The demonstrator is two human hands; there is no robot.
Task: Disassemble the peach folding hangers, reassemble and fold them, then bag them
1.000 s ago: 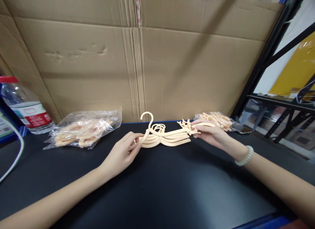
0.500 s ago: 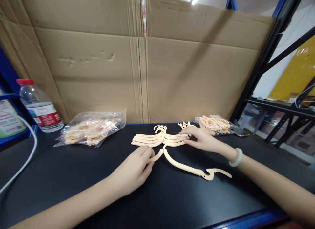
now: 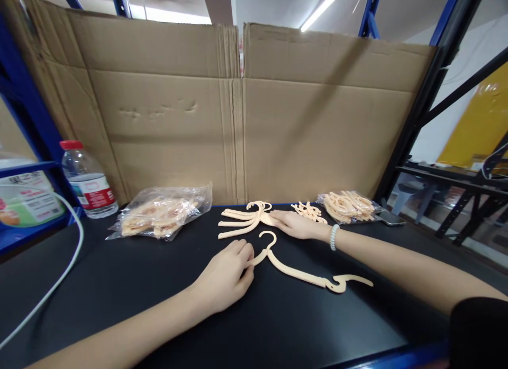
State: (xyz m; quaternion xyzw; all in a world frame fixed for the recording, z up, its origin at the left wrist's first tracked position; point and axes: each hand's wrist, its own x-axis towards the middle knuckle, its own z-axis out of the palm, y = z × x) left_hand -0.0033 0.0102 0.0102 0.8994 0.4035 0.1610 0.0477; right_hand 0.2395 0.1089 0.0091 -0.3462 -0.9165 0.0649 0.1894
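My left hand (image 3: 228, 273) is closed on the left arm of a cream plastic hanger (image 3: 297, 274) that lies on the black table. This hanger's hook points up, and a curved piece extends from the end of its right arm. Behind it lies a stack of similar hangers (image 3: 242, 223), their left arms fanned out. My right hand (image 3: 291, 224) rests over the right side of the stack, fingers together around the hanger arms and hiding most of them. A pile of small cream pieces (image 3: 309, 212) is just beyond my right hand.
At the back left are a clear bag of cream parts (image 3: 159, 213) and a water bottle (image 3: 91, 186). Another bag (image 3: 349, 206) and a phone (image 3: 391, 217) lie at the back right. A white cable (image 3: 77, 252) runs along the left. Cardboard (image 3: 178, 131) stands behind the table (image 3: 293, 326).
My right hand has moved left and inward over the stack, whose left arms have spread apart. More of the front hanger's hook and small pieces shows. The camera view has shifted.
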